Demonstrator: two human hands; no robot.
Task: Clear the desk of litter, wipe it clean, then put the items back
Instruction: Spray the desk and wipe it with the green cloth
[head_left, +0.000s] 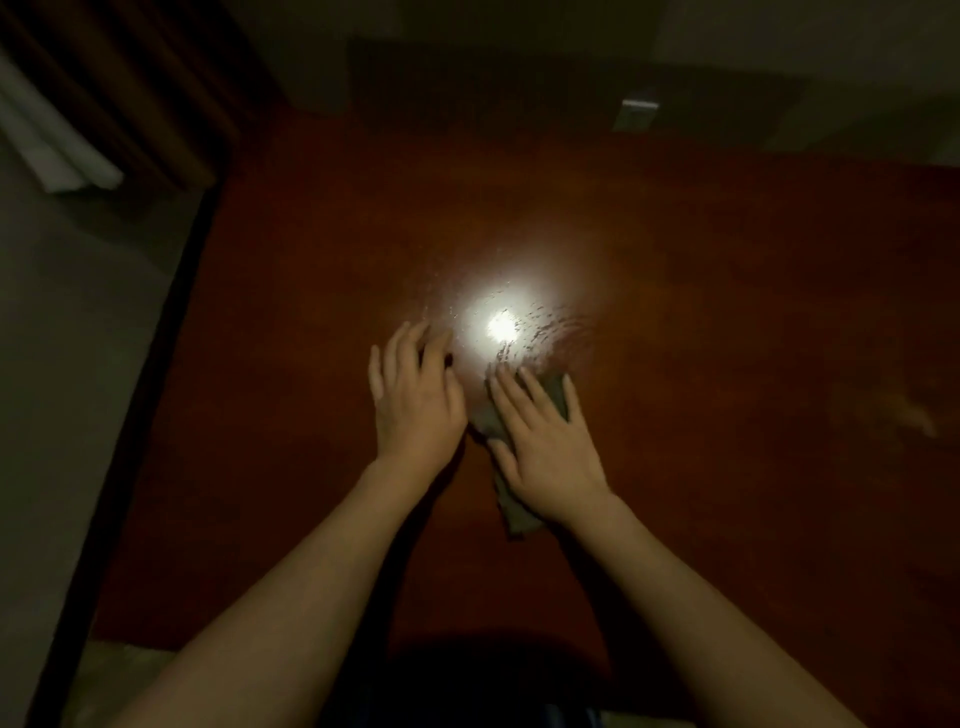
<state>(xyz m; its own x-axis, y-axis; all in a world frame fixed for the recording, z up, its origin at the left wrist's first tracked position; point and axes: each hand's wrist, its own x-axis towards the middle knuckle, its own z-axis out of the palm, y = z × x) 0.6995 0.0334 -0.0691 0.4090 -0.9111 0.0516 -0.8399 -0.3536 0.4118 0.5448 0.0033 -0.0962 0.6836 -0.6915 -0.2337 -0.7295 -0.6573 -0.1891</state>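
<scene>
Grey cloth (511, 501) flat on the reddish-brown desk (727, 312), near the middle, pinned under the right hand (545, 441); fingers straight and spread, pressing down, not curled around it. Cloth edges showing past the fingertips and trailing back beside the wrist. Left hand (415, 400) just beside, fingers loosely bent, holding nothing, resting on or just above the wood. Beyond the fingertips, wet streaks under a bright glare spot (501, 325). Small pale object (636, 111) at the far edge, too dim to identify.
</scene>
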